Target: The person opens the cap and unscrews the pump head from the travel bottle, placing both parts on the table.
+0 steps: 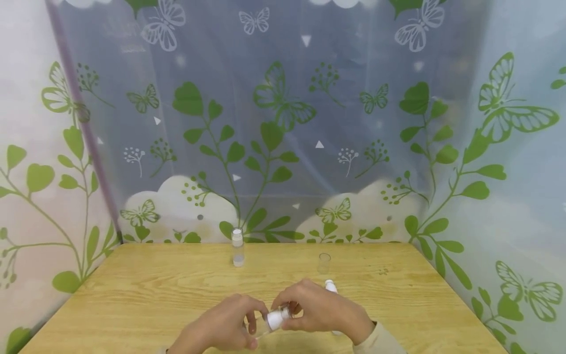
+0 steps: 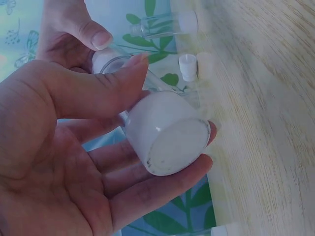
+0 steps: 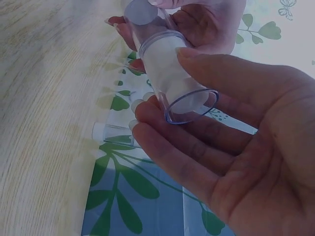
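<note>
Between both hands is a small clear bottle with a white section inside its upper end, held tilted. My left hand grips its lower part. In the left wrist view the thick white base rests against the fingers, with the thumb across the clear body. My right hand holds the other end; in the right wrist view its thumb and fingers lie around a clear cap over the white section. Near the right hand is a white piece, partly hidden by that hand.
Another clear bottle with a white top stands at the back of the wooden table. A clear cap stands back right. The left wrist view shows a clear bottle and a small white piece beyond the hands. Patterned curtains surround the table.
</note>
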The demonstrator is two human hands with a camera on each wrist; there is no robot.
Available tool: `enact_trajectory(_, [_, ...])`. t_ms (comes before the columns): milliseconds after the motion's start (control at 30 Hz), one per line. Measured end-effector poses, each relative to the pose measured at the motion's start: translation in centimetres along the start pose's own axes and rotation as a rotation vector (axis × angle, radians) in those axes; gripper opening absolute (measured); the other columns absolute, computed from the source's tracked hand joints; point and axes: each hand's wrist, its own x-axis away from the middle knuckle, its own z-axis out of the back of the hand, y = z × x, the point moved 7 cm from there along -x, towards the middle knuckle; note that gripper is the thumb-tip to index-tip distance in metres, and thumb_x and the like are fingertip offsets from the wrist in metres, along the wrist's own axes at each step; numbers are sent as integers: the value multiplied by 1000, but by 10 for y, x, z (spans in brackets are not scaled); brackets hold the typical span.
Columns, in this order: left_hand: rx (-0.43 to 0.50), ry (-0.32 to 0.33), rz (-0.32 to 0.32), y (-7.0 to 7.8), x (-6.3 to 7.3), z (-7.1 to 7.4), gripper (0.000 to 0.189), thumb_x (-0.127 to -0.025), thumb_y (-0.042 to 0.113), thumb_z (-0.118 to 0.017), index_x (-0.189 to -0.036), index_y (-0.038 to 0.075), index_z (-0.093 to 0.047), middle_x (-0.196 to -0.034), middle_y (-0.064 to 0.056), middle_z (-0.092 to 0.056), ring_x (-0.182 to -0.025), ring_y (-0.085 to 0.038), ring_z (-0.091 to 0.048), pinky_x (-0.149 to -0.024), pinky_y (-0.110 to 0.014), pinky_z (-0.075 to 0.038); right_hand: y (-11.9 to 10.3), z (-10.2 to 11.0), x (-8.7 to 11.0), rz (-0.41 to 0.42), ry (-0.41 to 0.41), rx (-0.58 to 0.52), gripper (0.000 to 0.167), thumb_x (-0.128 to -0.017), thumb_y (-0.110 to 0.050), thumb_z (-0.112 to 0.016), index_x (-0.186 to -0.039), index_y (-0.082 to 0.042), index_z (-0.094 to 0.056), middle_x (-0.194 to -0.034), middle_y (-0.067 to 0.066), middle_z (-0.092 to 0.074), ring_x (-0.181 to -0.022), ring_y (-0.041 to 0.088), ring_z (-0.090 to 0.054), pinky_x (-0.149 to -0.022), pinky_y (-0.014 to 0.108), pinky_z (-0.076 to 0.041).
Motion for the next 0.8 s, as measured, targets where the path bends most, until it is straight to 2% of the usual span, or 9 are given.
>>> enact_trajectory(200, [7,-8,-25,3,-1,-1,42,-74,2,-85,-112,17,-74,-80,6,-72,-64,2,-61,-63,-18,-53,-1,-3,-2,-8,-6,24,23,-93,-12,-76,-116,-9,-74,-109,0,-78,-90,-7,-65,-75,12,-55])
enact_trajectory(400, [36,-14,-23,3,-1,-2,42,-74,1,-84,-113,14,-75,-81,4,-74,-64,2,-63,-64,-17,-55,1,-4,-2,-30,-9,4,24,-93,-12,-76,-117,-9,-74,-110,-1,-78,-90,-8,-65,-74,10,-54])
enact_trajectory(567, [57,-23,-18,3,0,-2,40,-74,-3,-81,-111,12,-75,-78,6,-72,-63,1,-63,-65,-17,-55,1,-5,-2,26,-14,-13,25,-94,-10,-74,-119,-7,-75,-110,2,-79,-91,-8,-67,-76,10,-55])
enact_trajectory(800, [70,-31,-6,4,1,0,40,-74,-5,-78,-110,10,-75,-74,7,-70,-61,-1,-63,-64,-18,-55,-1,-1,-2,85,1,-7,26,-94,-12,-74,-120,-8,-76,-106,2,-80,-83,-10,-66,-74,10,-56])
